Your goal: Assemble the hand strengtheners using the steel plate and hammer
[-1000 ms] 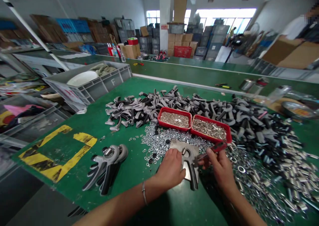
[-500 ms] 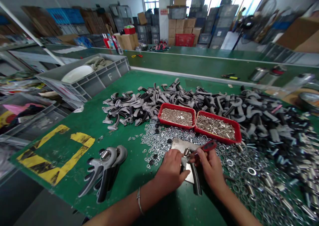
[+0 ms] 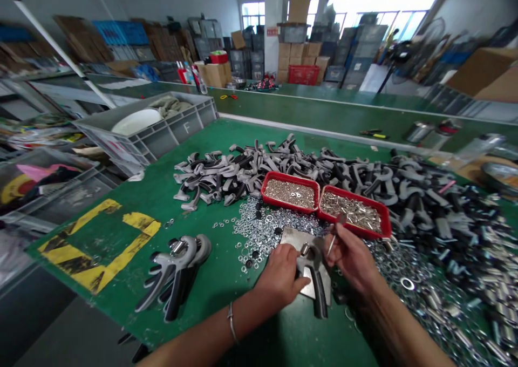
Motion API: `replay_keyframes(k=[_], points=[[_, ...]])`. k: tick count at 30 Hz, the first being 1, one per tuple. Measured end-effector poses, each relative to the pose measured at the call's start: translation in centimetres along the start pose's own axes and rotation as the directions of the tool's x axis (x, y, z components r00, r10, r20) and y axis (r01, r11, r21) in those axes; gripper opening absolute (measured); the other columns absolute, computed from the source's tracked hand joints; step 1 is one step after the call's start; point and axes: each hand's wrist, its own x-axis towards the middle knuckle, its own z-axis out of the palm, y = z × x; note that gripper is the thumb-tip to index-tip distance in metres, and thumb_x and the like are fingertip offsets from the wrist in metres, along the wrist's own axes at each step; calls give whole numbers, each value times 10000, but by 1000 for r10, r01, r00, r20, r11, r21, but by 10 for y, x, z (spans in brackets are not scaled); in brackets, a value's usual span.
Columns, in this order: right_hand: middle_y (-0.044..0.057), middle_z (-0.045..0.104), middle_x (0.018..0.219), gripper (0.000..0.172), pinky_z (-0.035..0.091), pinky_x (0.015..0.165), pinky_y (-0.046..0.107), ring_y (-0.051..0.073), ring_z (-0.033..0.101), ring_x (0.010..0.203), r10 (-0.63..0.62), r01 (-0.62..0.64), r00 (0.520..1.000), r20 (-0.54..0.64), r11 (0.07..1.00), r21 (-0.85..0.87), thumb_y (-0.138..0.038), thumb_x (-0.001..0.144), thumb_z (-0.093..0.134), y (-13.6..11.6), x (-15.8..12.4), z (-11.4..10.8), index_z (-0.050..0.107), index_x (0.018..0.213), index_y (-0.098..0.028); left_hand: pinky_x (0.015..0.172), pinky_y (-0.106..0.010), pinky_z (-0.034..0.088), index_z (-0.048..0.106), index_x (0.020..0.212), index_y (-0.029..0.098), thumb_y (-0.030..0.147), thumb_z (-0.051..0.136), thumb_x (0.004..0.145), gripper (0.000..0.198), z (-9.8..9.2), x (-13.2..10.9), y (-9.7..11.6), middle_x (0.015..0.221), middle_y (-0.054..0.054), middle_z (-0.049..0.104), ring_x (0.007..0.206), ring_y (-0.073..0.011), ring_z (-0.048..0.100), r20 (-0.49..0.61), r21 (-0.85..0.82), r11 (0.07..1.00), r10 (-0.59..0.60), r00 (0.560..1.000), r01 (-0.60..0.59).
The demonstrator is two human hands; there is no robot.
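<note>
Here, the left hand, fingers curled, grips a clamp on a plate, well in from the desk's left edge; the right hand, drawn into a pinch, holds a slim tool just beside it. Beyond lie rings, then two red trays, then piled handles toward the far edge. More clamps lie nearer the left corner, beside yellow tape.

Bare hands: two are seen.
Slim tool: one is held.
Metal plate: one is counted.
Red trays: two are counted.
Bracelet: one is worn.
Grey-black handles: many, cannot be counted exactly.
Metal rings: many, likewise.
</note>
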Motion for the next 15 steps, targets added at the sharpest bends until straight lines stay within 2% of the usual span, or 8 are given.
replay_keyframes(k=[2,4,7,8,10,11,13,15], points=[[-23,633,644,325,491,505,285,159,584,500,-41,37,997,-59,998,-58,-573,930,443,5,-3,-9,475,902,-251,1025,-457,387,539,1165,148,364,670,834,417,3,-2,0,1147,-108,534,1116,-283,466,-2,10,1000,-8,1000,8],[-16,650,630,352,499,518,302,176,606,502,-5,-15,998,-64,950,-311,-583,947,370,12,-5,-22,476,881,-254,1034,-453,384,542,1183,141,378,673,832,443,4,-6,2,1157,-111,538,1126,-282,468,-6,26,999,-24,1000,24],[-13,618,540,386,440,460,312,200,563,428,75,-127,991,-110,781,-612,-622,873,473,12,-6,-55,528,806,-246,1026,-454,399,547,1222,131,443,690,820,529,-10,-3,6,1199,-128,549,1150,-299,476,3,81,997,-14,1000,14],[1,624,547,376,433,474,318,214,573,450,44,-128,989,-139,718,-684,-613,829,552,7,-5,-68,554,787,-239,1014,-450,410,559,1219,137,452,673,837,508,-21,4,7,1197,-126,563,1144,-299,489,6,109,994,13,1000,-14],[54,680,678,346,459,569,344,258,637,600,-121,-55,983,-141,536,-842,-572,801,622,-11,-2,-88,619,812,-226,968,-428,439,611,1151,163,409,578,916,342,-50,28,7,1127,-104,614,1079,-272,540,-1,183,980,78,997,-76],[77,703,784,327,475,633,356,272,658,699,-227,8,969,-96,419,-908,-546,829,606,-22,1,-93,648,860,-224,944,-411,451,634,1103,175,357,511,959,263,-66,46,5,1073,-89,640,1027,-249,569,-2,233,967,107,994,-103],[93,705,952,280,494,742,356,264,663,848,-365,163,928,80,204,-965,-460,913,530,-43,13,-89,680,947,-226,919,-383,469,659,1030,152,234,418,988,259,-96,86,-3,1021,-105,670,989,-228,603,-35,362,929,96,995,-77],[89,697,973,234,498,773,322,231,652,877,-361,300,896,258,65,-952,-350,947,509,-56,32,-66,698,926,-214,942,-386,471,677,1009,104,119,452,938,237,-116,126,-14,1055,-162,676,1039,-248,617,-37,461,887,55,998,-32]])
